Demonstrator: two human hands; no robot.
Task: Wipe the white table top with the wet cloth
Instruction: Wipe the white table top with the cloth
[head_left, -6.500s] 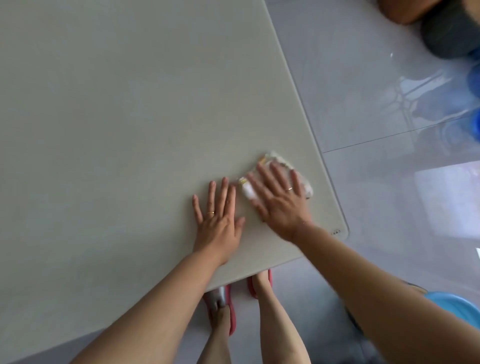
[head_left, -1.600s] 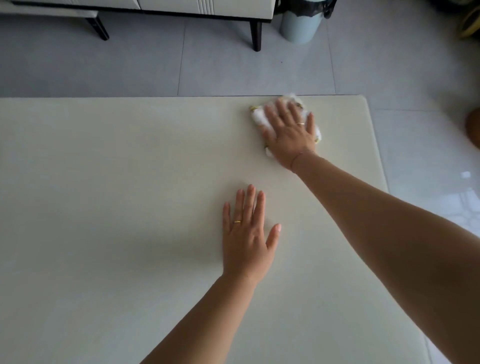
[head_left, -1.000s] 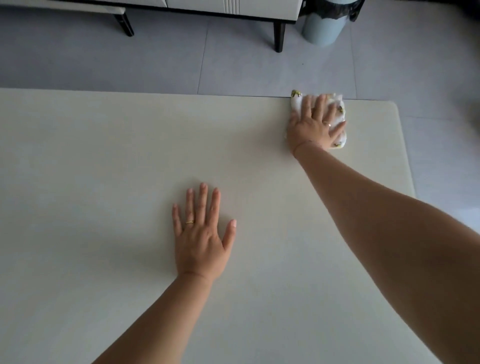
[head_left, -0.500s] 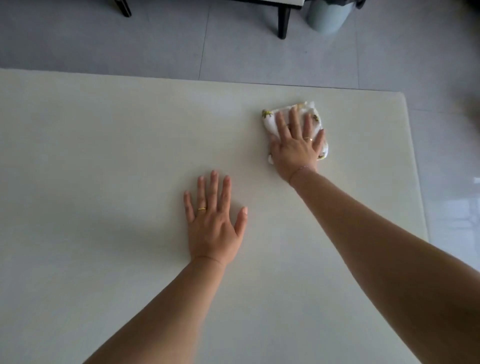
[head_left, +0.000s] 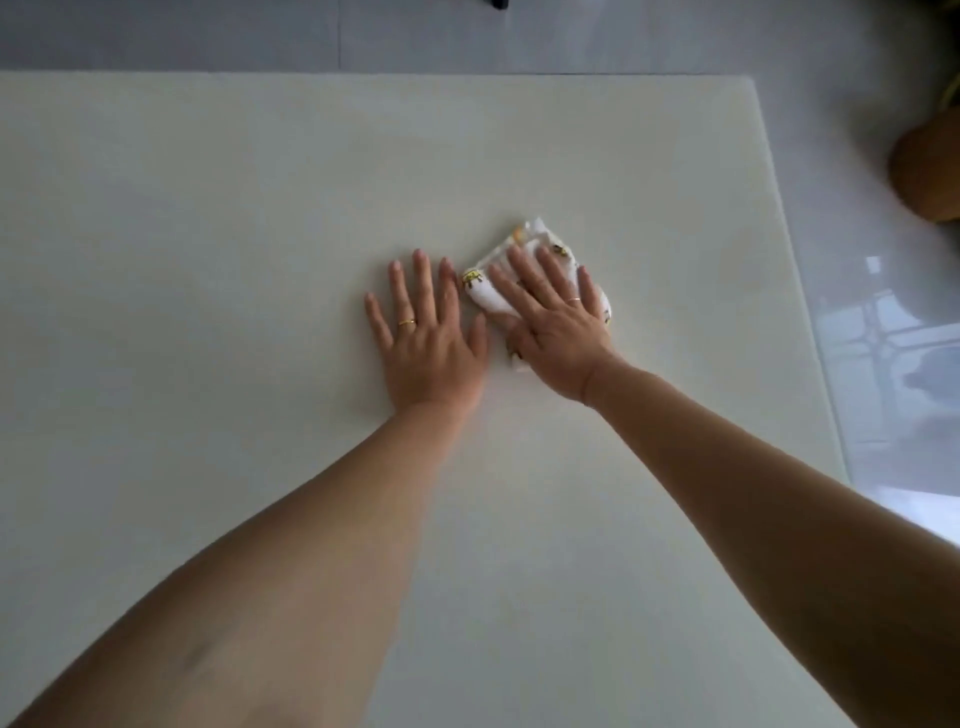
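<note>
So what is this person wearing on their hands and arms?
Very little: both forearms are bare, with no sleeves or gloves in view. The left hand has a gold ring on one finger, and the right hand has a thinner ring.

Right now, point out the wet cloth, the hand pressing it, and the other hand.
wet cloth (head_left: 485, 295), head view, bare white fold beside the fingers.
right hand (head_left: 558, 332), head view, back of the hand.
left hand (head_left: 431, 348), head view, back of the hand.

Two hands, one cloth, one table top

One left hand (head_left: 428, 338), one right hand (head_left: 558, 325), two rings, one on each; one cloth (head_left: 488, 293); one white table top (head_left: 208, 234).
</note>
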